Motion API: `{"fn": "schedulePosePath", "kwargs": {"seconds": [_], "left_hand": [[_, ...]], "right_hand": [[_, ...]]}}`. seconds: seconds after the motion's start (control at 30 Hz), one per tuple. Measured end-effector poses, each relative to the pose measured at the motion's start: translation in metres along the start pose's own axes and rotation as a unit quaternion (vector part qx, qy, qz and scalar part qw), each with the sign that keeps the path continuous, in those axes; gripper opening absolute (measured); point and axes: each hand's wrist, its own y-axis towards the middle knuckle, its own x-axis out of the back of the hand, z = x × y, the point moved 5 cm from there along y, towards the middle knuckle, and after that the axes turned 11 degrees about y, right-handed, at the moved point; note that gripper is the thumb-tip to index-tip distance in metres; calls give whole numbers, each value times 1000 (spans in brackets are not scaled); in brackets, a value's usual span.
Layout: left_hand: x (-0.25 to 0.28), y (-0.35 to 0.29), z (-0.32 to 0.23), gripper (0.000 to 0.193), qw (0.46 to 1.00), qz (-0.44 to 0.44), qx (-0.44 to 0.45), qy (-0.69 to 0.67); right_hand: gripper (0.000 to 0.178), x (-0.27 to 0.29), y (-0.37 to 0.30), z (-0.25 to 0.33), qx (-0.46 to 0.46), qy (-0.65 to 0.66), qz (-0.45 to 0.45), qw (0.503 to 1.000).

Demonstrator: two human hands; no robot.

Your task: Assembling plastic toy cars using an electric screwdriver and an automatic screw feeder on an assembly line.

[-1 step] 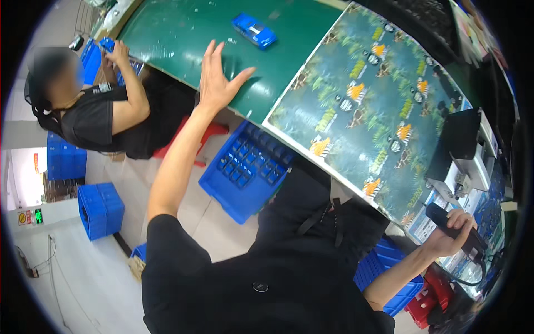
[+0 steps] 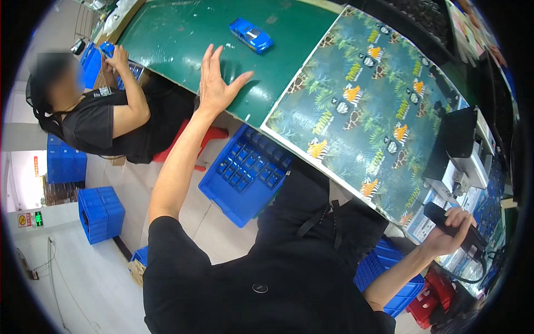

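Observation:
My left hand (image 2: pixel 216 86) is held out at the green tabletop's near edge, empty, with fingers stretched and thumb spread. Beyond its fingertips, apart from it, a blue toy car (image 2: pixel 245 32) rests on the green tabletop (image 2: pixel 172 33). Far to the right, my right hand (image 2: pixel 445 236) is closed around a long black handheld device (image 2: pixel 436 214) with a cable at its lower end. I cannot make out the device's exact kind. It is beside a white and black boxy fixture (image 2: pixel 464 172) at the right end of the patterned board.
A patterned board (image 2: pixel 334 119) covers the table's right part. Below the edge is a blue crate (image 2: pixel 222 195) holding several blue toy cars. At left, a co-worker (image 2: pixel 83 122) holds a small blue object. A red stool (image 2: pixel 214 133) and blue bins (image 2: pixel 101 214) stand on the floor.
The whole view has shifted slightly, with the table and toy car a little lower in the picture. Both hands keep the same pose.

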Motion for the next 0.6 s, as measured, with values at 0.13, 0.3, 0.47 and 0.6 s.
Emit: {"fn": "schedulePosePath", "kwargs": {"seconds": [0.13,0.3,0.47,0.6], "left_hand": [[0,31,-14,102,998,36,-44,14],[-11,90,-10,103,982,75,-131,111],[-25,106,-36,87,955,150,-204,156],[-21,65,-138,74,942,119,-293,110]], "right_hand": [[9,4,-4,2,14,1,24,1000],[9,-5,-10,3,44,-18,15,999],[8,-5,-10,4,63,-28,4,998],[7,-6,-9,3,57,-20,15,998]]}}
